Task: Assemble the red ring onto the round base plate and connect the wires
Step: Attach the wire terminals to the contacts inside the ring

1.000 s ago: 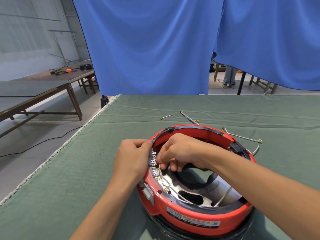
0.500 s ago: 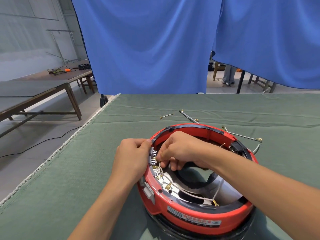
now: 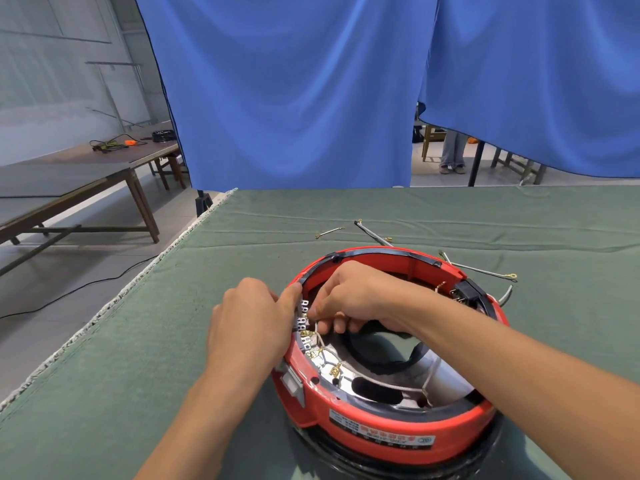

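Red ring (image 3: pixel 381 422) braced outside by the left hand (image 3: pixel 247 327) so the right hand (image 3: pixel 360 296) pinches a wire (image 3: pixel 320 339) onto the terminals (image 3: pixel 304 318).

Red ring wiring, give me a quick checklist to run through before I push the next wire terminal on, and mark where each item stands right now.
1. Red ring sits on the round base plate: ok, though whether it is fully seated cannot be told.
2. Ring steadied: ok, left hand grips its outer wall beside the terminal strip.
3. Wire in hand: ok, right hand pinches a white wire at the strip.
4. Terminal lined up with its tab: cannot tell, fingers hide it.
5. Other inner wires connected: not ok, brass terminals lie loose on the metal plate.
6. Spare wires within reach: ok, on the green cloth behind the ring.
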The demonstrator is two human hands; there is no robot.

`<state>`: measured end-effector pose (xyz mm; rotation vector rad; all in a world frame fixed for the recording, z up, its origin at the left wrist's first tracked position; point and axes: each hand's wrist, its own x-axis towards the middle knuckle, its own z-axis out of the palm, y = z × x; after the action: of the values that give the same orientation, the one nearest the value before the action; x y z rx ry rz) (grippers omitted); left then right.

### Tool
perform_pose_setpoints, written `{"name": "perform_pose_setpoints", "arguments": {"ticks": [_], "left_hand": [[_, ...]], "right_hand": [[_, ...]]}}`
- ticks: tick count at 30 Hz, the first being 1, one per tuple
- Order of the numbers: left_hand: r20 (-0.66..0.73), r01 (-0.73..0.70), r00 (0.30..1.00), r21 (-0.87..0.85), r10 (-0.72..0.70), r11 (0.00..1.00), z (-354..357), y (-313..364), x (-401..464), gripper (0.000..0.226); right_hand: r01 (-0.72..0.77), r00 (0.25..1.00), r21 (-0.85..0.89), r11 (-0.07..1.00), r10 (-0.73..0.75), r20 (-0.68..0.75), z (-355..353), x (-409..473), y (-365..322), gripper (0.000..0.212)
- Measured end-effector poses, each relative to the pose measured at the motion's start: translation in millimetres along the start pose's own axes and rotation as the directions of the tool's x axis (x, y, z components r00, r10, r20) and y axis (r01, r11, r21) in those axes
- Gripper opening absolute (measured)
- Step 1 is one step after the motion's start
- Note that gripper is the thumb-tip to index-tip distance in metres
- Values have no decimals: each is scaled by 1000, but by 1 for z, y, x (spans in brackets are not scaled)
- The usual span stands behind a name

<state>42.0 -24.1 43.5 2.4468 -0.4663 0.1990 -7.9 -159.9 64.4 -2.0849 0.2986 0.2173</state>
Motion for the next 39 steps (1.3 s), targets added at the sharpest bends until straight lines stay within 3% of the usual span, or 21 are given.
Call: {"name": "perform_pose_setpoints", "arguments": {"ticks": [10, 15, 19, 25, 27, 32, 39], "left_hand": [[37, -4, 999, -30, 5, 1000, -3, 0, 1, 62], [56, -26, 998, 15, 25, 1000, -1, 0, -1, 55], [130, -39, 991, 46, 32, 998, 0, -4, -2, 46], [41, -13, 999, 56, 10, 998, 2, 0, -3, 38], [20, -40, 999, 24, 40, 999, 3, 2, -4, 33], [-2, -27, 1000, -172, 27, 985, 3, 2, 0, 29], [18, -32, 999, -311, 40, 950, 4, 0, 0, 19]], "right_hand": [[23, 1000, -32, 999, -23, -19, 2, 1, 2, 22], [27, 1000, -136, 990, -29, -7, -3, 2, 0, 16], [65, 989, -224, 973, -92, -114, -7, -1, 2, 11], [143, 933, -351, 925, -245, -265, -13, -14, 0, 9], [169, 897, -419, 892, -315, -311, -12, -18, -6, 8], [139, 926, -548, 825, -305, -224, -6, -28, -4, 6], [167, 916, -559, 812, -338, -216, -3, -25, 3, 9]]}}
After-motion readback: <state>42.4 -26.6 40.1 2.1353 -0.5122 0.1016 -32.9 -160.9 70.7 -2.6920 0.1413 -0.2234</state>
